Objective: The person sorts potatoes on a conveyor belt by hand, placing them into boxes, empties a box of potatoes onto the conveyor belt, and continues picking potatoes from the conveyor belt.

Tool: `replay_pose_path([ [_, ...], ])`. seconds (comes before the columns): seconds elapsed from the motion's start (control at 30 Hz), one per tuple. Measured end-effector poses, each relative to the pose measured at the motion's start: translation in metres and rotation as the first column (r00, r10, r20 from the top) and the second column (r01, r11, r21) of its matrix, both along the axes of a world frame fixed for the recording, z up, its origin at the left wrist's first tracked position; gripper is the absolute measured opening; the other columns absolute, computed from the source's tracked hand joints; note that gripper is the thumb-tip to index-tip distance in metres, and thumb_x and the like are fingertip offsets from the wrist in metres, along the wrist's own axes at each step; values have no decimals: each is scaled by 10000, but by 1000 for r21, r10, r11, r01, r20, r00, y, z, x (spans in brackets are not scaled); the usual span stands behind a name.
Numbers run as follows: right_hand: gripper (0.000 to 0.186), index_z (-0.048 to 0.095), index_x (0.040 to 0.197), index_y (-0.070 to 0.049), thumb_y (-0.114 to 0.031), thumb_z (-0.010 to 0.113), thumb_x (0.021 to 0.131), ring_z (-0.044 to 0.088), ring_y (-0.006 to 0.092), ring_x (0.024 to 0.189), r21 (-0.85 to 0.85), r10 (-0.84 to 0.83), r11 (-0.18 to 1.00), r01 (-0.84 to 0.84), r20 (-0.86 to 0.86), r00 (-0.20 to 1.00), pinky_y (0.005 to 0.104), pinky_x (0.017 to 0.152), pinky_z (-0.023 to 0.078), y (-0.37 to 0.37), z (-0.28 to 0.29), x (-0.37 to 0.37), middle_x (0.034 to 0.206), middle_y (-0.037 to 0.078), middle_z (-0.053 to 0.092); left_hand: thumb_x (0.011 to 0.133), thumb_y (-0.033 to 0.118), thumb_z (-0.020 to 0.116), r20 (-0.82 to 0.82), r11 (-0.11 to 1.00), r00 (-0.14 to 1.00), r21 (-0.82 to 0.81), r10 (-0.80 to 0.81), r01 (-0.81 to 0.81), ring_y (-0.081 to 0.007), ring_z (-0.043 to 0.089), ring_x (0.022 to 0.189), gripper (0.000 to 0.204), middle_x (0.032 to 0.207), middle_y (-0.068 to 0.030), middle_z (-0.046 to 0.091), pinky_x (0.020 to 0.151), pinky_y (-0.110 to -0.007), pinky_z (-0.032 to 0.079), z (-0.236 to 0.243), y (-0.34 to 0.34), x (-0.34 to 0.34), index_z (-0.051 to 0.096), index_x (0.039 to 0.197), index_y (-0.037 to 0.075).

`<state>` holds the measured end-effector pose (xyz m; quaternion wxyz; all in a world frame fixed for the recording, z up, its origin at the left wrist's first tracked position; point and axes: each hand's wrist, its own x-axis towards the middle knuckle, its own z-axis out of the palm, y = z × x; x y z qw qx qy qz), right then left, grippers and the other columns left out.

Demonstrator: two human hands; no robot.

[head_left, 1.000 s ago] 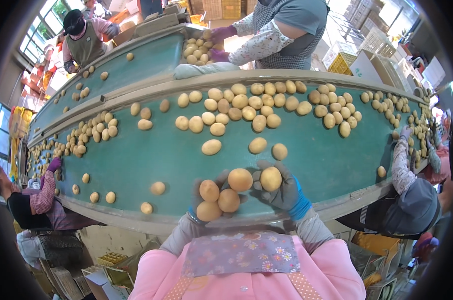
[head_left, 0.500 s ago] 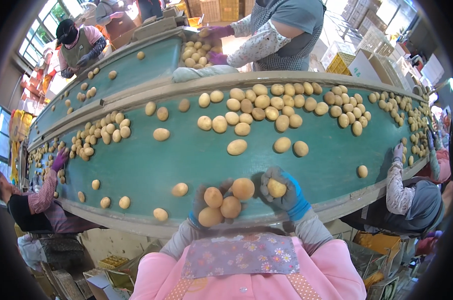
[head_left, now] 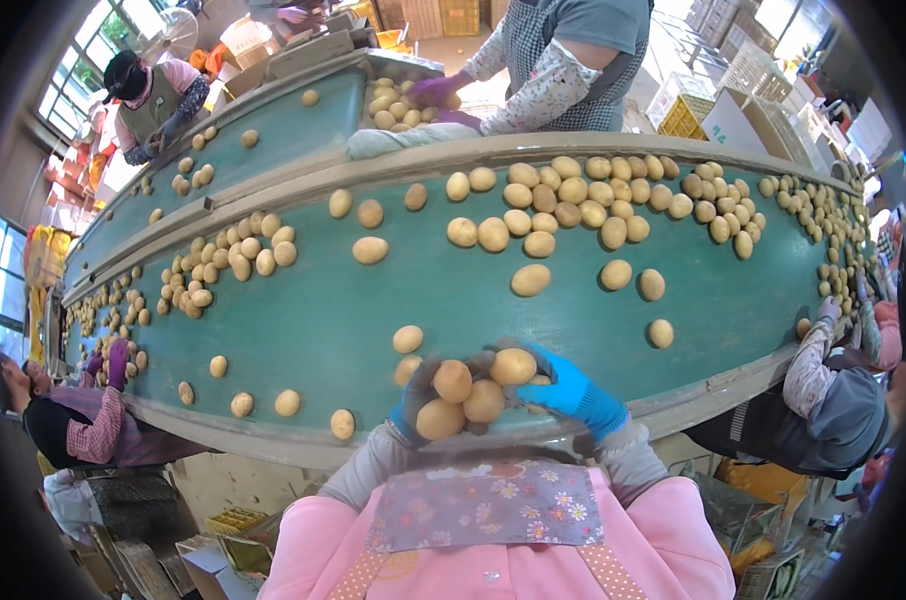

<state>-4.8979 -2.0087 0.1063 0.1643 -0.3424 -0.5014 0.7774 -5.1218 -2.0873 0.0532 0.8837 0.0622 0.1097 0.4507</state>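
Observation:
My left hand (head_left: 415, 402), in a grey and blue glove, is curled around several round tan fruits (head_left: 451, 381) held just above the green conveyor belt (head_left: 363, 300) near its front edge. My right hand (head_left: 565, 385), in a blue glove with darker fingers, is closed over a fruit at the right side of that cluster, its fingertips touching the group and partly hidden behind it. Loose fruits (head_left: 407, 340) lie on the belt just beyond my left hand, and more spread in long clusters (head_left: 573, 190) along the far side.
Co-workers stand at both sides (head_left: 83, 425) (head_left: 813, 420) and across the belt (head_left: 573, 80). A padded divider (head_left: 413, 142) runs along the far rail (head_left: 673, 150), with a second belt (head_left: 283, 130) behind it. Crates (head_left: 683, 115) and cartons are stacked at the back right.
My right hand has turned over, back upward, and moved left against the cluster in my left hand. The fruits lying on the belt have shifted to the right in the picture.

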Motion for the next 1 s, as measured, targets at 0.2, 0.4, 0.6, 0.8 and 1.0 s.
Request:
replay_pose_path([
  [0.2, 651, 448, 1402, -63, -194, 734, 833, 532, 217, 1223, 340, -101, 938, 67, 81, 992, 354, 1014, 449, -19, 3, -31, 1352, 113, 540, 916, 603, 449, 199, 1000, 980, -3, -11, 12, -335, 607, 1050, 736, 1406, -143, 478, 741, -427, 543, -12, -8, -27, 417, 1426, 74],
  [0.4, 648, 465, 1391, -66, -190, 751, 823, 549, 224, 1209, 416, -144, 906, 79, 129, 981, 360, 1016, 450, -34, 8, -63, 1341, 116, 556, 917, 602, 447, 189, 994, 979, -89, 74, -58, -333, 597, 1065, 712, 1411, -145, 472, 716, -421, 540, -2, -21, -53, 438, 1416, 94],
  [0.6, 648, 465, 1386, -58, -177, 757, 820, 546, 217, 1208, 411, -188, 902, 133, 95, 978, 361, 1016, 447, -49, -5, -106, 1316, 101, 574, 891, 661, 412, 207, 989, 977, -146, 52, -22, -330, 585, 1030, 761, 1328, -168, 525, 714, -424, 519, 0, -36, -93, 441, 1404, 100],
  [0.8, 515, 545, 1274, -53, -337, 703, 875, 631, 141, 878, -393, -168, 893, 219, 159, 973, 256, 762, 519, -47, -26, -154, 1042, 69, 637, 901, 655, 378, -437, 907, 842, -121, 316, -403, -389, 537, 1129, 711, 1334, -193, 515, 837, -478, 500, -7, -69, -136, 483, 1342, 107],
  [1.0, 416, 585, 1186, -62, -359, 648, 902, 625, 151, 792, -216, -114, 972, 91, -94, 989, 294, 653, 525, 6, 7, -280, 952, 60, 626, 904, 602, 444, -124, 738, 817, -369, 563, -565, -425, 484, 1215, 593, 1335, -190, 515, 922, -475, 484, -17, -99, -199, 531, 1272, 145],
])
